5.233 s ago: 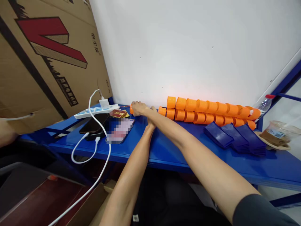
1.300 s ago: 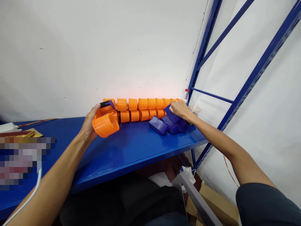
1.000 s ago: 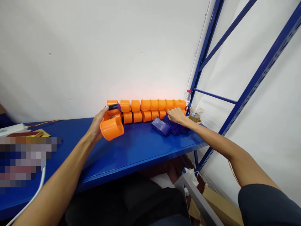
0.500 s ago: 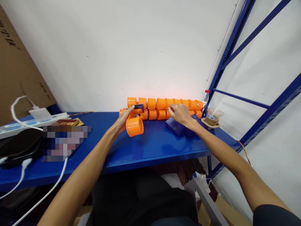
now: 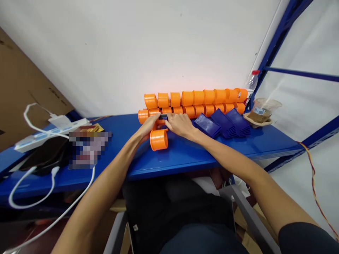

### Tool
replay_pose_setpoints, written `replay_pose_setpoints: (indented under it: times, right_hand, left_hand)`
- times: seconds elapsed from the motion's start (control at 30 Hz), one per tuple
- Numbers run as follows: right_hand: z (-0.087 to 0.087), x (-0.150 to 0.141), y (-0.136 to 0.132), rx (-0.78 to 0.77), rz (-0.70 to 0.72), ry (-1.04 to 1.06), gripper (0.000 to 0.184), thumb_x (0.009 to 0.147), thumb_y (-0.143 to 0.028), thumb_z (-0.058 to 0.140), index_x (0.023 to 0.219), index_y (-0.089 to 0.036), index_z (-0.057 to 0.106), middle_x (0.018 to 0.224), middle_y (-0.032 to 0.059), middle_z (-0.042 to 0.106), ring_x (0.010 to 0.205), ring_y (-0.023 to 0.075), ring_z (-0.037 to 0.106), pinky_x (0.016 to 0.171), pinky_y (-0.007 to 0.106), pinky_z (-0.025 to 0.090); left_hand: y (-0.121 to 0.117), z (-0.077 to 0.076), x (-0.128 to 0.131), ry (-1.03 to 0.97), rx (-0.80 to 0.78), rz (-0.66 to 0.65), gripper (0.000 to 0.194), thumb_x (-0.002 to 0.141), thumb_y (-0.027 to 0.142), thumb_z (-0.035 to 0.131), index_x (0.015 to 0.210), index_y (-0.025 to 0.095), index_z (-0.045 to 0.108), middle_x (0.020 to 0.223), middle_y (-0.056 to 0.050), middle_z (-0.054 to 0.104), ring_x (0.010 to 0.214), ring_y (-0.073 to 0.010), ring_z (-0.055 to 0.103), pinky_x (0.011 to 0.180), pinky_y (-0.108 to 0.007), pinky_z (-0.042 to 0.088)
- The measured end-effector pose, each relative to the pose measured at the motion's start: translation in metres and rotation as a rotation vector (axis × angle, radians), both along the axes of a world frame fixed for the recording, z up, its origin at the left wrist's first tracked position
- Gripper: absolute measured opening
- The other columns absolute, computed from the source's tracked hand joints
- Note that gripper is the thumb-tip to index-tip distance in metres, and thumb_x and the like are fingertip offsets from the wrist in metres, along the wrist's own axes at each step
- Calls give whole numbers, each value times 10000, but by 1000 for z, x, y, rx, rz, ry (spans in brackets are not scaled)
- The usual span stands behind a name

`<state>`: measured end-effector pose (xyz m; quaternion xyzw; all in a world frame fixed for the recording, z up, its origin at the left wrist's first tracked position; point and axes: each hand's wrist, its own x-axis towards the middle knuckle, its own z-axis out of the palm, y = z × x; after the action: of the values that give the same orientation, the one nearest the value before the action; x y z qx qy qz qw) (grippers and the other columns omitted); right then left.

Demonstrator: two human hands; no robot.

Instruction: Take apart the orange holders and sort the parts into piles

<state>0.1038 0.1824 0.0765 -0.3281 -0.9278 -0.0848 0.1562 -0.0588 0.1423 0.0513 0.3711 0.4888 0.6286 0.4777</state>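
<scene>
Over the front half of the desk, my left hand (image 5: 149, 126) is closed on an orange cup-shaped plastic part (image 5: 159, 139). A dark piece (image 5: 164, 116) lies along the top of this part, between my two hands. My right hand (image 5: 180, 124) is closed at the right end of that piece, and its fingertips are partly hidden. Just behind the hands, similar orange parts (image 5: 187, 98) stand in two stacked rows against the wall. Fanned stacks of flat dark blue pieces (image 5: 223, 122) lie to the right of my right hand.
On the blue desk (image 5: 182, 150), a takeaway cup (image 5: 262, 109) sits in a cardboard holder at the right, before a red-capped bottle (image 5: 252, 83). A power strip (image 5: 53, 132), white cables and a black case (image 5: 47, 153) occupy the left. Blue shelf framing (image 5: 299, 73) rises on the right.
My right hand has moved left from above the blue stacks to the part held in my left hand. The stacks are uncovered now. The camera view has shifted somewhat.
</scene>
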Motion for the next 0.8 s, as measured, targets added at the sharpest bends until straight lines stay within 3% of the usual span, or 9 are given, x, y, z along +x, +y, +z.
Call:
replay_pose_setpoints:
  times: [0.2, 0.37, 0.57, 0.8]
  right_hand:
    - [-4, 1, 6, -65, 53, -46, 445, 1088, -263, 273, 1325, -51, 584, 1210, 240, 767, 1051, 313, 733, 858, 378, 508]
    - [7, 2, 6, -26, 72, -35, 454, 1085, -267, 258, 1312, -40, 579, 1173, 244, 769, 1009, 310, 724, 828, 366, 490]
    - [13, 6, 10, 32, 98, -76, 461, 1095, -292, 254, 1303, -32, 574, 1157, 258, 763, 1014, 331, 724, 791, 363, 481]
    - [18, 7, 12, 53, 103, -94, 430, 1091, -261, 279, 1294, -24, 574, 1117, 270, 763, 1040, 369, 728, 778, 366, 462]
  left_hand:
    - [5, 0, -2, -32, -86, 11, 161, 1001, 292, 633, 901, 168, 659, 665, -15, 641, 509, -137, 559, 544, -260, 507]
    - [6, 5, -7, -35, -67, 2, 188, 1021, 308, 605, 955, 151, 684, 638, -7, 614, 519, -124, 537, 590, -264, 508]
    - [6, 10, -8, -40, -80, -15, 190, 973, 354, 678, 982, 164, 673, 582, 9, 553, 418, -102, 439, 483, -254, 471]
    - [-1, 20, 4, -60, -45, -21, 125, 999, 250, 602, 946, 155, 662, 648, -6, 623, 470, -114, 515, 567, -276, 530]
